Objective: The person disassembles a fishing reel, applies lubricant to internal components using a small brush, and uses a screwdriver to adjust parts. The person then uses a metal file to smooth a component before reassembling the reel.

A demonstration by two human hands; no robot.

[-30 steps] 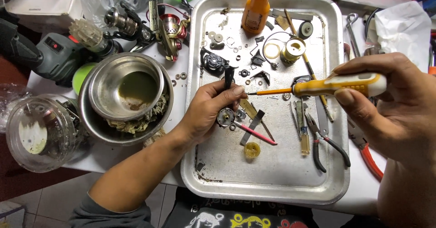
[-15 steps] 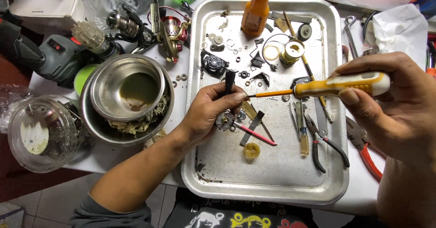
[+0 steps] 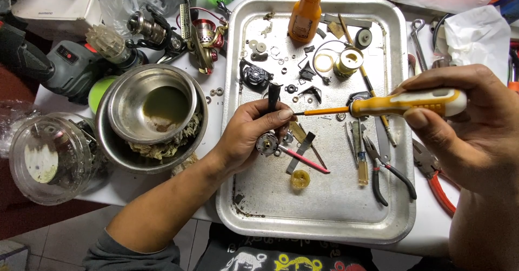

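Two hands, left hand [image 3: 246, 136] gripping small round metal part [image 3: 267, 143], right hand [image 3: 465, 125] holding yellow-handled screwdriver [image 3: 400, 104]

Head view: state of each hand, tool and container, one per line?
Left hand: closed on small metal reel part.
Right hand: gripping yellow screwdriver, tip at the part.
Orange bottle: upright, capped.
Metal tray: flat, strewn with small parts.
Steel bowls: nested, upright.
Black-handled pliers: lying, handles apart.

Bright, even overhead light; sharp focus.
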